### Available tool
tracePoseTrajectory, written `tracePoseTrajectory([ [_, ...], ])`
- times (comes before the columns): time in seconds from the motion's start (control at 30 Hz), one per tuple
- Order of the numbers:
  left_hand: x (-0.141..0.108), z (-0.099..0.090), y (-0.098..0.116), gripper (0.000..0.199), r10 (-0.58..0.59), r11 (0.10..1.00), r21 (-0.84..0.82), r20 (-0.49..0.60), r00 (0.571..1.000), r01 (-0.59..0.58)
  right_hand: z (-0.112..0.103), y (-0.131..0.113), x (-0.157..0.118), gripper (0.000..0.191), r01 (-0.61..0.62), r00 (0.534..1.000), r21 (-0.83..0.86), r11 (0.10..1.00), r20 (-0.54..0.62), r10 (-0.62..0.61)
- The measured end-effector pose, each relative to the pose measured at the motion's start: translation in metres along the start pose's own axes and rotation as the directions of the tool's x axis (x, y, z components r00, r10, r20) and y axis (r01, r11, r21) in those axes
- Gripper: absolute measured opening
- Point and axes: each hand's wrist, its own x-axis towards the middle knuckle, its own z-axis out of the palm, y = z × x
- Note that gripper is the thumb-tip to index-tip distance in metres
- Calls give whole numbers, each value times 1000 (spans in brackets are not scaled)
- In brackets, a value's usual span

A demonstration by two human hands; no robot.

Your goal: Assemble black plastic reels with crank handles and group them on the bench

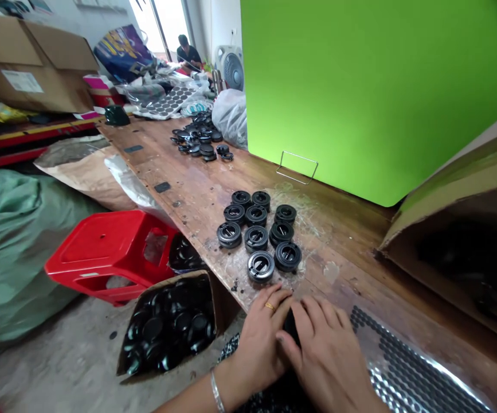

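My left hand (262, 335) and my right hand (328, 347) are close together at the table's near edge, fingers curled inward. Between them shows a sliver of a black object (291, 326), mostly covered by the fingers, so its kind cannot be made out. The left hand wears a ring and a bracelet. Just beyond the fingertips, several round black plastic parts (261, 266) with ribbed rims and a slotted centre stand in loose rows on the wooden table (196, 201). To the right of my right hand lies a sheet of small round dark stickers (407, 367).
A cardboard box (214, 304) of glossy black parts stands below the table's left edge, near a red stool (102, 246). A green panel (360, 97) rises behind the table, beside an open carton (446, 189). More black parts (200, 135) lie farther back; a person (189, 54) sits beyond.
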Motion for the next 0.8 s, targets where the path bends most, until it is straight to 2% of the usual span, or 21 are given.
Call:
tracePoseTrajectory([
  [0.1,1,1,2,69,-29,999,-29,-19,999,29,8,2,-6,42,-32,998,61,998,-57,35],
  [0.2,1,4,4,70,-25,999,-33,-62,998,23,6,9,-9,52,-52,998,155,987,-27,57],
  [0.3,2,5,8,67,-27,999,-36,-102,994,23,-7,21,-3,49,-75,988,377,923,156,16],
  [0.37,4,6,10,66,-37,999,-37,-125,991,32,-14,25,8,43,-164,959,498,852,284,19],
  [0.4,4,6,11,67,-40,999,-38,-134,990,36,-15,25,14,41,-214,950,504,837,307,58],
  [0.5,4,6,11,68,-27,999,-37,-159,987,22,-12,15,33,36,-281,950,359,890,239,203],
  [0.6,2,6,11,66,-7,998,-61,-183,983,-5,-6,4,42,34,-281,947,209,937,217,236],
  [0.8,4,12,9,63,0,994,-106,-260,966,-28,6,-4,47,25,-311,937,60,949,185,296],
])
